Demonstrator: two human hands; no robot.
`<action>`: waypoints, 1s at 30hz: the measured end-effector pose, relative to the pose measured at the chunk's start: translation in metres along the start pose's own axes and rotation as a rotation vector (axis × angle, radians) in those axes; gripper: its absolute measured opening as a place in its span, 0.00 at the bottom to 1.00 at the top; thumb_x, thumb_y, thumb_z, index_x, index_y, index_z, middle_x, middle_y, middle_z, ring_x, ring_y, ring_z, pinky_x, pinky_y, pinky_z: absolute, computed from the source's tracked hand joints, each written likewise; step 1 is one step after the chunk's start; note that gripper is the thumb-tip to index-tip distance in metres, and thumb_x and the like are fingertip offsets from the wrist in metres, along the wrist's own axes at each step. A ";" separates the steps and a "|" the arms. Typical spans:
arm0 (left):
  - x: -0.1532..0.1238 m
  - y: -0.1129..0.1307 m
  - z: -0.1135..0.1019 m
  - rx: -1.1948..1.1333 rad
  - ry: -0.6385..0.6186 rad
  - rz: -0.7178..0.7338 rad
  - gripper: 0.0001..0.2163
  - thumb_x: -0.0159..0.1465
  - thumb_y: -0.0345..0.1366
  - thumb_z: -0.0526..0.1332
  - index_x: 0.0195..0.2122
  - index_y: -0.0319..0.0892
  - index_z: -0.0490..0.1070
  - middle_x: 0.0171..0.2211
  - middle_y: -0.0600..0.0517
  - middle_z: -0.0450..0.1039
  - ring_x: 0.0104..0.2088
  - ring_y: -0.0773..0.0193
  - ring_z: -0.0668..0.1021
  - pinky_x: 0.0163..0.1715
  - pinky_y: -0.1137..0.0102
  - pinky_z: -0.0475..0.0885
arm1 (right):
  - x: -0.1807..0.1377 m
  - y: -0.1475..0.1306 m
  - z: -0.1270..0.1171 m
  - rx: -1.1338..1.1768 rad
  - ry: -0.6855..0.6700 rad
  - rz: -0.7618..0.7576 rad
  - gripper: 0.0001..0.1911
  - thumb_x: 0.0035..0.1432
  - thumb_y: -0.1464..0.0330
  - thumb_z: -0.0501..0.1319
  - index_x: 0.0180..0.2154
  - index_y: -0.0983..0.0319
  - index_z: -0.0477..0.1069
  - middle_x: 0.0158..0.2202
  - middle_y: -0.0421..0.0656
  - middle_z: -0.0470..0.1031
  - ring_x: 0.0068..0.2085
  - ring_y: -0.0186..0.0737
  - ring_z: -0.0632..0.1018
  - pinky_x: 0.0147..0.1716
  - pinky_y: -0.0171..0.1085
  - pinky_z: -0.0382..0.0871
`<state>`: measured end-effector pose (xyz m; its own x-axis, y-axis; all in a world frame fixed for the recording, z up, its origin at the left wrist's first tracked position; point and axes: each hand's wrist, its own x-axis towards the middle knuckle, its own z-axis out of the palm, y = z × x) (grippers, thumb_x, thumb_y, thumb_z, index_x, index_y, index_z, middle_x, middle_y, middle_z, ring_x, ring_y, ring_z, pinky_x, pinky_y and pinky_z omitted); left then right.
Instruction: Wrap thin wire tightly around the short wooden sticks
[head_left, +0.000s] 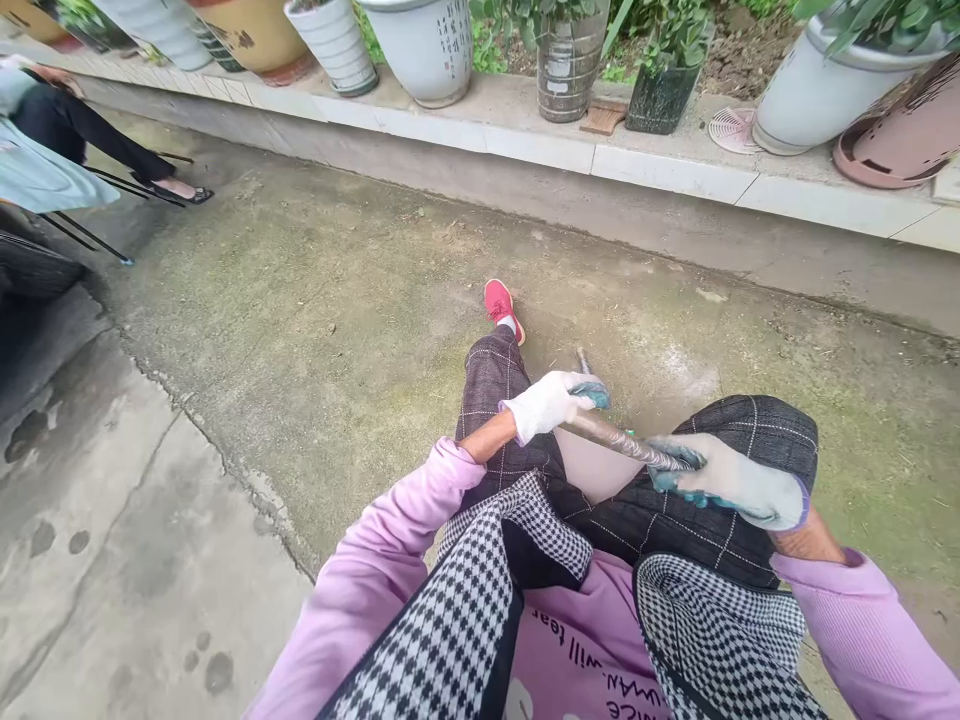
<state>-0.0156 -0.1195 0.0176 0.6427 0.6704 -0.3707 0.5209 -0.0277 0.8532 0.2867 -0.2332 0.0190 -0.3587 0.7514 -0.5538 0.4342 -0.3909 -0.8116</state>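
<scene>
2 gloved hands on 1 grey-brown rod (611,436), held slantwise over the lap between the knees: left hand (551,402) curled round its farther part, right hand (731,480) gripping the ridged nearer end, fingers partly hidden. Short ridged piece (583,360) shows just past left hand, can't tell if same rod. Plaid trousers (772,425) below, 1 red shoe (498,300) on concrete ground (337,330), potted plants (664,75) along tiled ledge (540,146) ahead, 1 seated person (75,125) far left.
</scene>
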 end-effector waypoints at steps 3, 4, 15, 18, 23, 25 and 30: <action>0.001 -0.002 0.004 -0.045 0.052 -0.022 0.12 0.75 0.34 0.68 0.54 0.38 0.89 0.51 0.47 0.92 0.52 0.56 0.90 0.63 0.67 0.82 | 0.021 -0.023 0.015 0.292 0.151 -0.026 0.23 0.49 0.52 0.81 0.41 0.59 0.85 0.30 0.40 0.79 0.26 0.37 0.72 0.24 0.37 0.71; 0.000 -0.002 0.003 -0.015 0.084 -0.012 0.11 0.75 0.34 0.67 0.52 0.39 0.89 0.51 0.47 0.92 0.54 0.56 0.89 0.65 0.66 0.81 | 0.029 -0.029 0.020 0.335 0.244 -0.047 0.23 0.46 0.54 0.82 0.41 0.59 0.84 0.29 0.39 0.78 0.25 0.36 0.72 0.23 0.37 0.69; -0.016 0.013 -0.024 -0.311 0.207 0.091 0.21 0.72 0.43 0.74 0.61 0.37 0.85 0.56 0.41 0.89 0.56 0.53 0.87 0.62 0.59 0.83 | 0.059 -0.062 0.036 -0.004 0.518 -0.224 0.33 0.57 0.63 0.73 0.64 0.58 0.90 0.53 0.48 0.94 0.50 0.57 0.92 0.58 0.52 0.89; -0.015 0.013 -0.027 -0.344 0.253 0.072 0.20 0.71 0.48 0.76 0.55 0.36 0.86 0.51 0.43 0.89 0.52 0.53 0.86 0.58 0.60 0.83 | 0.057 -0.070 0.033 -0.131 0.533 -0.275 0.33 0.59 0.67 0.72 0.66 0.58 0.90 0.62 0.49 0.92 0.65 0.63 0.90 0.72 0.56 0.82; -0.020 0.013 -0.031 -0.317 0.280 0.111 0.18 0.69 0.44 0.76 0.52 0.36 0.87 0.49 0.43 0.90 0.51 0.53 0.86 0.58 0.59 0.83 | 0.055 -0.072 0.024 -0.270 0.570 -0.297 0.31 0.62 0.66 0.72 0.66 0.56 0.90 0.64 0.47 0.92 0.66 0.62 0.90 0.74 0.59 0.82; -0.021 0.012 -0.030 -0.332 0.294 0.131 0.19 0.68 0.43 0.76 0.55 0.36 0.88 0.48 0.43 0.90 0.50 0.53 0.87 0.57 0.60 0.83 | 0.055 -0.070 0.022 -0.306 0.611 -0.331 0.30 0.64 0.66 0.71 0.66 0.56 0.89 0.63 0.47 0.92 0.65 0.61 0.91 0.73 0.59 0.83; -0.021 0.010 -0.030 -0.271 0.351 0.109 0.14 0.69 0.37 0.71 0.52 0.40 0.91 0.47 0.45 0.91 0.48 0.56 0.88 0.57 0.61 0.84 | 0.052 -0.073 0.017 -0.336 0.600 -0.376 0.29 0.66 0.67 0.69 0.67 0.57 0.89 0.58 0.47 0.94 0.58 0.59 0.93 0.64 0.56 0.89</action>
<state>-0.0407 -0.1120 0.0444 0.4321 0.8864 -0.1663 0.2653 0.0513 0.9628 0.2225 -0.1745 0.0468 -0.0652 0.9977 0.0198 0.6330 0.0567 -0.7721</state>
